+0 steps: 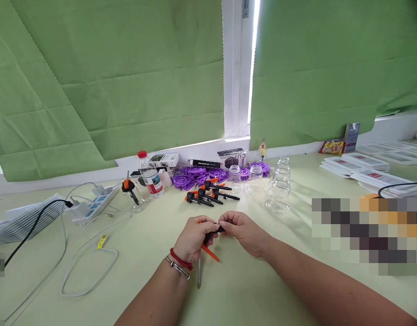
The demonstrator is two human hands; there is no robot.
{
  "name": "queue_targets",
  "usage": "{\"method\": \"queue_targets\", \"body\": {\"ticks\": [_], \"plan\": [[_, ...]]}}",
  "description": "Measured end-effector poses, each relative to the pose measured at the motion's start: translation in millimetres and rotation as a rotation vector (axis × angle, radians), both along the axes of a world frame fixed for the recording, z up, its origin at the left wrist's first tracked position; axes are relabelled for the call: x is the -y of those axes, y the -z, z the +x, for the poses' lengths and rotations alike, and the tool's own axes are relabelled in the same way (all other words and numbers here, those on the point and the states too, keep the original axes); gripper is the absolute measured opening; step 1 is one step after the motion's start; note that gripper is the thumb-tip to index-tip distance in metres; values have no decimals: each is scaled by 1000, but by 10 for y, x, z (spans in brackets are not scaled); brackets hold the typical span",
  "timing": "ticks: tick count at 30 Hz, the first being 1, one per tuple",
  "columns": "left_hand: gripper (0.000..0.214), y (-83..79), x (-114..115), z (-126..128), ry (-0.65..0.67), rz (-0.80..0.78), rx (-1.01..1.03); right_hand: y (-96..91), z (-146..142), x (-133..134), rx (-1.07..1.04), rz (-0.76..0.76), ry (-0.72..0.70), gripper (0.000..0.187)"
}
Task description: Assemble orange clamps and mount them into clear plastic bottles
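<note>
My left hand (pixel 194 236) is closed around a black and orange plastic part with a black stem (pixel 221 229). An orange strip (pixel 211 253) of it sticks out below my fingers. My right hand (pixel 242 230) pinches the far end of the black stem, fingertips almost touching those of my left hand. A thin metal rod (pixel 199 274) shows under my left hand; whether it joins the held part I cannot tell. Just beyond my hands lies a pile of similar black and orange parts (pixel 208 194). Another such part (pixel 130 188) rests in a transparent cup at the left.
Purple plastic discs (pixel 184 179) and a cup holder box (pixel 232 158) line the wall. Transparent cups (pixel 279 185) stand to their right. A water bottle (pixel 150 176), a power strip (pixel 98 206) and loose cables (pixel 64 267) are at left. Printed cards (pixel 381 179) are stacked at right.
</note>
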State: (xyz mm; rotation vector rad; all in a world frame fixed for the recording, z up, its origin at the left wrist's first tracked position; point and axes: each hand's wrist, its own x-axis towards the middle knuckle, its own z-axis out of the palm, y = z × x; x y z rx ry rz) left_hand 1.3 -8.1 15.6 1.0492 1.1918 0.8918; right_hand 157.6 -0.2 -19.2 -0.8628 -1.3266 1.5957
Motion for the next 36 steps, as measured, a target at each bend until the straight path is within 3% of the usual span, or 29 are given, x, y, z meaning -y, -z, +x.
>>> {"method": "queue_targets", "body": {"ticks": [7,18,28,36], "plan": [[10,14,-2,-1,3,-3,-2,-38,32,-7,44,40,52,18],[9,-31,18,17,2,-7,-4,-8,58,-42,-70,10,45,17],[10,-16,26,19,22,-15,-28,39,68,-57,-207,-232,7,22],[11,-39,29,29,31,-22,-15,-14,92,-57,-204,-266,-35,24]]}}
